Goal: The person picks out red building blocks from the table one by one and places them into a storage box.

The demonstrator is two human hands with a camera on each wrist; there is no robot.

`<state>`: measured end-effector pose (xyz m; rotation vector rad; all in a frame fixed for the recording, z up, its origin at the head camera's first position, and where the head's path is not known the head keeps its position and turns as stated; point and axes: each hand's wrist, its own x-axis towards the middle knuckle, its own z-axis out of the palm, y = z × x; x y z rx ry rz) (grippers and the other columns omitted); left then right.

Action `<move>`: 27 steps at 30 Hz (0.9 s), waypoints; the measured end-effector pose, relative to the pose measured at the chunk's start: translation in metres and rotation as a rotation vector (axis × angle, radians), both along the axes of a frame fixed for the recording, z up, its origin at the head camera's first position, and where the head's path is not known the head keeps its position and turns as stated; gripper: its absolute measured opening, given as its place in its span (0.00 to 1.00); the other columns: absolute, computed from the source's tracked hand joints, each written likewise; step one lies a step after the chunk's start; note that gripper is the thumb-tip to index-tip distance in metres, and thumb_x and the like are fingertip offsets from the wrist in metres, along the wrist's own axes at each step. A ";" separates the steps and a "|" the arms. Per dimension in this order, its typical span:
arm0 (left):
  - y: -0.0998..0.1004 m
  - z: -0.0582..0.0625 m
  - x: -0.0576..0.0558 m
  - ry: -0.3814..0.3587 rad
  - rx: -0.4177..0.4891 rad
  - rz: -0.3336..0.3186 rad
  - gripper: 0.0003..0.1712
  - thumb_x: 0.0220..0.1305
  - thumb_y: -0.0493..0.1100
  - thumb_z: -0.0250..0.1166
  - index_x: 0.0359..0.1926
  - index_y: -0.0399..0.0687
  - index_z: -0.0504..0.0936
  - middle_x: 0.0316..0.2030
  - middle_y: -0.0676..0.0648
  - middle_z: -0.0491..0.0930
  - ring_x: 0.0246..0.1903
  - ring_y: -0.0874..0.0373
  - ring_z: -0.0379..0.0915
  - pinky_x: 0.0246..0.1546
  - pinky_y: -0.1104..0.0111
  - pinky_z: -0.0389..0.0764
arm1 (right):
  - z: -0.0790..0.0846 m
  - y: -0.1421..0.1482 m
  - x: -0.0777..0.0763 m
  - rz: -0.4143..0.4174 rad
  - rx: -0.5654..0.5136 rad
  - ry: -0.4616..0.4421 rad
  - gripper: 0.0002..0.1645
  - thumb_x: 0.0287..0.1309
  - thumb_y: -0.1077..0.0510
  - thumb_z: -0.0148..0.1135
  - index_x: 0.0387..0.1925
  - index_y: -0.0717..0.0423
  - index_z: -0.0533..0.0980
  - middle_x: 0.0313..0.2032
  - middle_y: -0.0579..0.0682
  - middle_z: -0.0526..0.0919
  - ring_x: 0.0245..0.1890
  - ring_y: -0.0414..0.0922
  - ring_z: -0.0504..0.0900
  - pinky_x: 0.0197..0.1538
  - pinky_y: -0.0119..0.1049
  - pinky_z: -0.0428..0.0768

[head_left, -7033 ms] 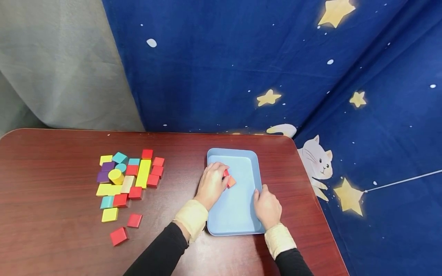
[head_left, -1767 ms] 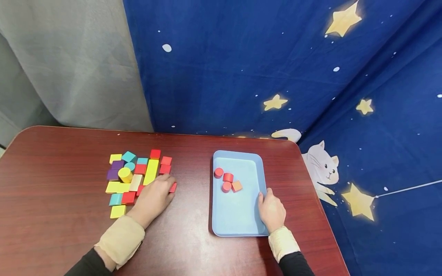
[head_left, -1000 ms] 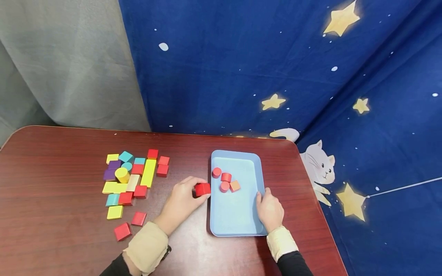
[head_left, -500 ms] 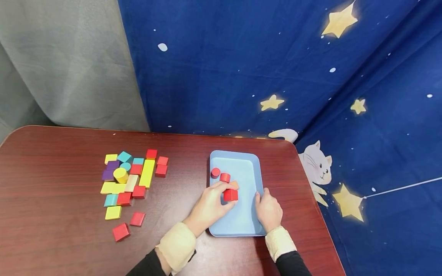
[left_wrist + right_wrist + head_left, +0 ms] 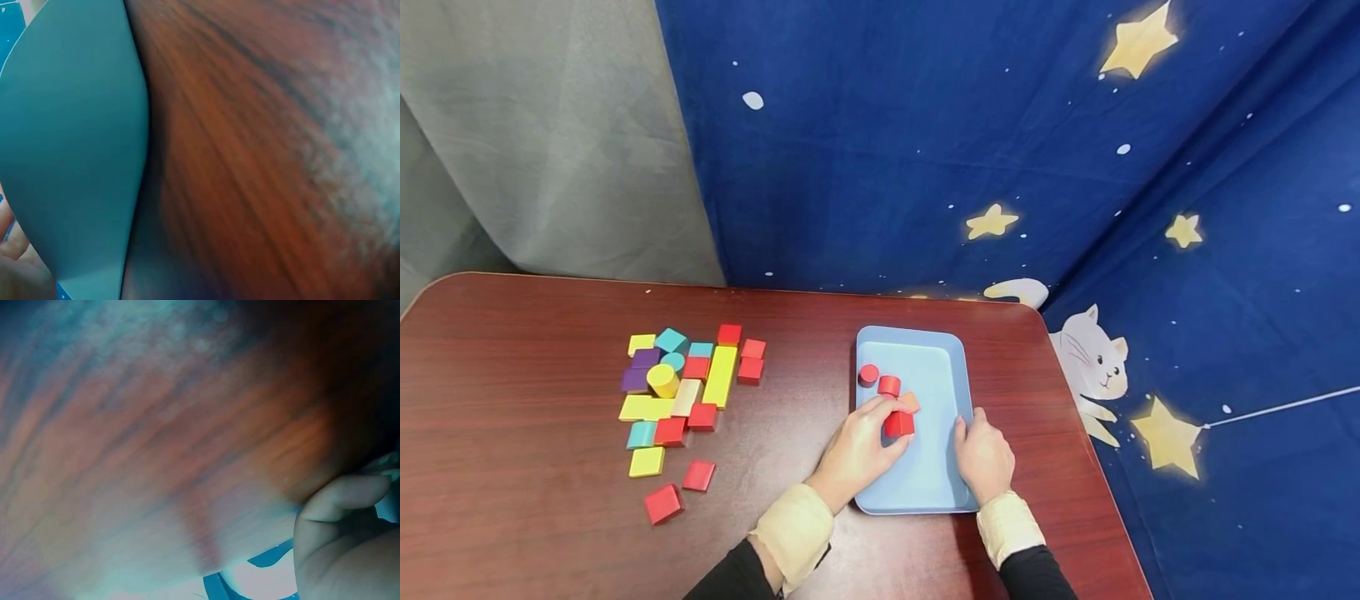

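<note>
In the head view, my left hand (image 5: 855, 450) is over the left half of a light blue tray (image 5: 917, 492), pinching a red block (image 5: 899, 424) between thumb and fingers. Close beyond that block lie an orange block (image 5: 910, 402), a short red cylinder (image 5: 868, 375) and another red piece (image 5: 889, 385). A further red cylinder seen earlier is hidden by my fingers. My right hand (image 5: 987, 457) grips the tray's right rim, thumb on the inner side. The left wrist view shows the tray's outer wall (image 5: 75, 137); the right wrist view shows my bent thumb (image 5: 347, 497).
On the left of the brown table (image 5: 550, 533) lies a cluster of coloured blocks, among them a long yellow block (image 5: 720, 377), a yellow cylinder (image 5: 663, 381) and purple blocks (image 5: 636, 381). Two red blocks (image 5: 663, 504) lie nearer the front. A blue curtain (image 5: 850, 150) hangs behind.
My left hand took a red block from the right side of the cluster and carried it rightward into the tray, hardly moving in the last half second. My right hand stayed on the rim.
</note>
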<state>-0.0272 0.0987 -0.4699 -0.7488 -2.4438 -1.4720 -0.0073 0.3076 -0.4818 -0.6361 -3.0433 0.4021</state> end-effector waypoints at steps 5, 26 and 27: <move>-0.001 -0.003 0.000 0.000 -0.029 0.020 0.18 0.52 0.42 0.71 0.46 0.51 0.82 0.42 0.55 0.79 0.40 0.64 0.76 0.45 0.77 0.73 | 0.001 -0.001 0.001 -0.001 -0.002 0.002 0.27 0.66 0.46 0.48 0.55 0.63 0.72 0.32 0.66 0.82 0.30 0.63 0.82 0.26 0.54 0.72; -0.002 -0.004 0.001 0.003 -0.155 0.042 0.17 0.52 0.43 0.70 0.45 0.52 0.80 0.40 0.56 0.78 0.39 0.61 0.75 0.43 0.74 0.75 | -0.002 0.000 0.001 0.002 0.004 0.027 0.28 0.65 0.45 0.47 0.55 0.62 0.73 0.33 0.66 0.82 0.30 0.63 0.82 0.27 0.55 0.73; -0.002 -0.003 0.001 -0.003 -0.163 0.041 0.17 0.52 0.43 0.70 0.45 0.52 0.80 0.40 0.56 0.78 0.39 0.61 0.75 0.43 0.74 0.75 | -0.002 0.000 0.001 0.002 0.004 0.027 0.28 0.65 0.45 0.48 0.54 0.62 0.73 0.33 0.66 0.82 0.30 0.63 0.82 0.27 0.55 0.73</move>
